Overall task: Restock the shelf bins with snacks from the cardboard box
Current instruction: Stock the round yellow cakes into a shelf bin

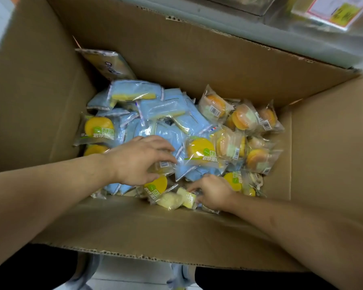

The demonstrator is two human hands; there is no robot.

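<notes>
An open cardboard box (176, 59) fills the view, holding several wrapped snacks: blue packets (168, 114), yellow round cakes with green labels (201, 151) and orange burger-shaped cakes (243, 118). My left hand (138, 160) reaches into the pile, its curled fingers gripping a clear-wrapped packet with a barcode (164, 166). At the box's near wall my right hand (214, 193) pinches a pale yellow wrapped cake (188, 198). Another pale cake (170, 200) lies right beside it.
The box flaps stand open on all sides. A larger packet (109, 63) leans in the far left corner of the box. Beyond the box, a shelf edge with wrapped goods (331, 11) shows at the top right. Floor shows below.
</notes>
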